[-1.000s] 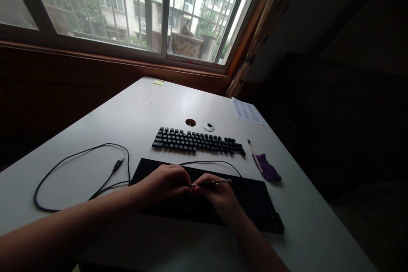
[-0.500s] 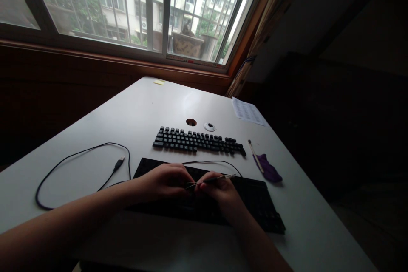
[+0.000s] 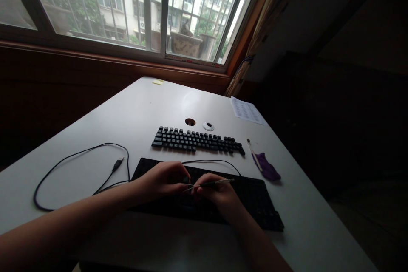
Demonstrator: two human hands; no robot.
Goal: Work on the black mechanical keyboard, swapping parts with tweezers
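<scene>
Tweezers (image 3: 216, 182) sit in the closed fingers of my right hand (image 3: 216, 189), their thin tips pointing left toward my other hand. Between the thumb and fingers of my left hand (image 3: 167, 180) is a small dark keycap (image 3: 186, 179), with the tweezer tips right by it. Both hands are over the black keyboard base (image 3: 255, 197), which they partly hide. Behind it, loose black keycaps (image 3: 197, 140) stand in rows laid out like a keyboard, with some gaps.
A black cable with a USB plug (image 3: 118, 164) loops on the white table (image 3: 105, 114) at left. On the right lie a purple cloth (image 3: 270, 168), a brush (image 3: 254, 155) and a printed sheet (image 3: 247, 110). Farther back are a cable hole (image 3: 190, 122) and its white cover (image 3: 208, 126).
My left fingers have opened up a little, and the dark keycap shows more clearly between them. The tweezers have tilted flatter in my right hand. The view has shifted slightly.
</scene>
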